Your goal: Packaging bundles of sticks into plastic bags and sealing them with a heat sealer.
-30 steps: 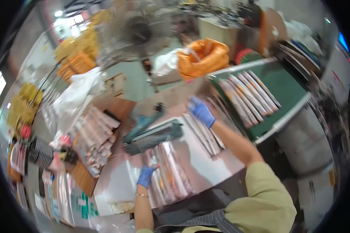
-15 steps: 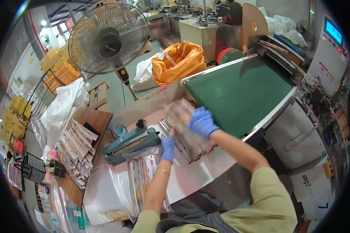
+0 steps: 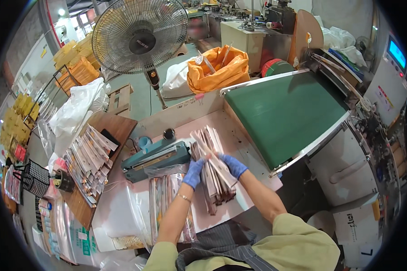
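Both my hands wear blue gloves. My left hand (image 3: 194,172) and my right hand (image 3: 233,165) grip a thick bundle of long narrow packets (image 3: 212,169) from either side, held over the pale worktable (image 3: 253,149). The bundle runs from the table's far part toward me. Left of it lie more packets in a clear plastic bag (image 3: 165,198). A teal heat sealer (image 3: 156,159) sits just beyond my left hand.
A green conveyor belt (image 3: 287,113) slopes at the right, beside a grey machine (image 3: 362,158). A wooden board with fanned packets (image 3: 88,156) is at the left. A standing fan (image 3: 140,36) and an orange sack (image 3: 219,67) lie beyond the table.
The belt carried rows of packets a second ago and is bare now. My hands came together from apart and gathered the packets into one bundle nearer to me.
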A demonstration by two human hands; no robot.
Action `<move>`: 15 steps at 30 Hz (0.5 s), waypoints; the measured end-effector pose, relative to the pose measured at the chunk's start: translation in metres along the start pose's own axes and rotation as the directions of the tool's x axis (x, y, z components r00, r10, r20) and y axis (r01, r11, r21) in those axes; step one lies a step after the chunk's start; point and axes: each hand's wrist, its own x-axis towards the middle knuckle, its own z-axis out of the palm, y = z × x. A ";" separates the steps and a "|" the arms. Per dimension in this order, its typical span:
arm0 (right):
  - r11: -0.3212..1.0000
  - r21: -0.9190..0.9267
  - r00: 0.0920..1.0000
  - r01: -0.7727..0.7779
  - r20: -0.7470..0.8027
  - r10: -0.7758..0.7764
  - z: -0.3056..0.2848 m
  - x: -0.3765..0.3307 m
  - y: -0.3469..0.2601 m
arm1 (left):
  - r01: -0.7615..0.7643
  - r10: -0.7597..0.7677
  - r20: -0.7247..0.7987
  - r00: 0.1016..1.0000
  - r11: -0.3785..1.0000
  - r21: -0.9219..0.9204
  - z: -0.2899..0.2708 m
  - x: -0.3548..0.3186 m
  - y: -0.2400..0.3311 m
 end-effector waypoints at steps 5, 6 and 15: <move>0.860 -0.351 0.923 0.372 0.044 -0.381 0.053 -0.043 -0.013 | -0.334 0.325 0.139 0.935 0.941 0.051 0.027 -0.089 0.051; 0.793 -0.395 0.882 0.464 0.117 -0.457 0.066 -0.057 -0.023 | -0.554 0.517 0.211 0.829 0.812 0.187 0.034 -0.100 0.064; 0.297 -0.486 0.517 0.822 0.416 -0.748 0.097 -0.094 -0.037 | -0.820 0.646 0.654 0.393 -0.075 0.567 0.036 -0.141 0.082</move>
